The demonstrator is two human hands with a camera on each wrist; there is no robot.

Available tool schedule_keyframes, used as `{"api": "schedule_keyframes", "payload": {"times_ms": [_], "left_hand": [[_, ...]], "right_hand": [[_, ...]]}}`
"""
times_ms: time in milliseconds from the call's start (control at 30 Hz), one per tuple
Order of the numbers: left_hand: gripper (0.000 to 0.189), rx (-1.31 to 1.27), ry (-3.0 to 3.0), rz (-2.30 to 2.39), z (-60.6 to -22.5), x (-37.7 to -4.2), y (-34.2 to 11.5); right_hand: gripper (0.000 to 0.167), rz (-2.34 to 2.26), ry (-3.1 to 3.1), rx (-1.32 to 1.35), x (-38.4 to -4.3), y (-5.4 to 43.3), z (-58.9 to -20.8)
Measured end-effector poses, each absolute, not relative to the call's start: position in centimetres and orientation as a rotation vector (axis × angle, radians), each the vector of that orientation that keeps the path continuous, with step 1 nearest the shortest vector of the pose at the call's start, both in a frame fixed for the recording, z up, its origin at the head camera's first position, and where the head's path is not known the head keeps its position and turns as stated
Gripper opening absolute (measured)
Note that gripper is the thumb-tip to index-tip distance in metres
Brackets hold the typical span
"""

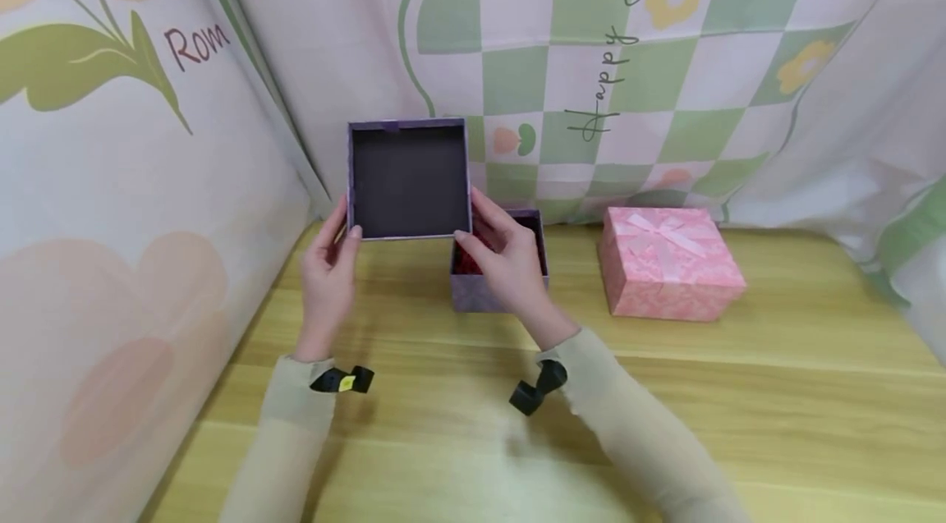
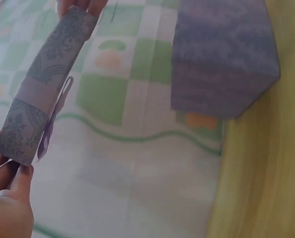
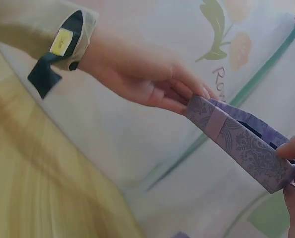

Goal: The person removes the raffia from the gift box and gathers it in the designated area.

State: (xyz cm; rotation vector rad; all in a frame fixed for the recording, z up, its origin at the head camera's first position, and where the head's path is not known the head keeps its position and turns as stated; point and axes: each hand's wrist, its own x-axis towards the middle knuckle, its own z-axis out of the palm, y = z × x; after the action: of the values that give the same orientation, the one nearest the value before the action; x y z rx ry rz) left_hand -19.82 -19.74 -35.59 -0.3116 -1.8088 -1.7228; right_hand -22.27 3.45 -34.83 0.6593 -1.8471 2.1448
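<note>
A square purple box lid [image 1: 410, 182] is tilted up, its dark inside facing the head camera. My left hand [image 1: 328, 281] grips its lower left corner, thumb on the near rim. At the lower right corner my right hand [image 1: 506, 256] pinches the edge between thumb and fingers. In the left wrist view the lid's patterned side [image 2: 43, 94] shows a pale ribbon band, with a ribbon bow standing out from its top. Behind the right hand, the matching purple box [image 1: 476, 293] stands uncovered on the table. Something red [image 1: 467, 262] shows inside it, partly hidden by that hand.
A pink gift box [image 1: 672, 268] with a pale bow stands to the right on the wooden table [image 1: 414, 441]. Patterned curtains [image 1: 517, 80] hang along the back and left side. Black straps [image 1: 539, 387] circle both wrists over the sleeves.
</note>
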Motion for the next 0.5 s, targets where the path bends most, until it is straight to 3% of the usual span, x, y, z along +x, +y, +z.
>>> {"api": "schedule_keyframes", "payload": {"times_ms": [500], "left_hand": [[0.064, -0.071, -1.985, -1.6, -34.9, -18.0, -23.5]], "right_hand": [[0.058, 2.231, -1.943, 0.628, -22.2, -2.1, -36.0]]}}
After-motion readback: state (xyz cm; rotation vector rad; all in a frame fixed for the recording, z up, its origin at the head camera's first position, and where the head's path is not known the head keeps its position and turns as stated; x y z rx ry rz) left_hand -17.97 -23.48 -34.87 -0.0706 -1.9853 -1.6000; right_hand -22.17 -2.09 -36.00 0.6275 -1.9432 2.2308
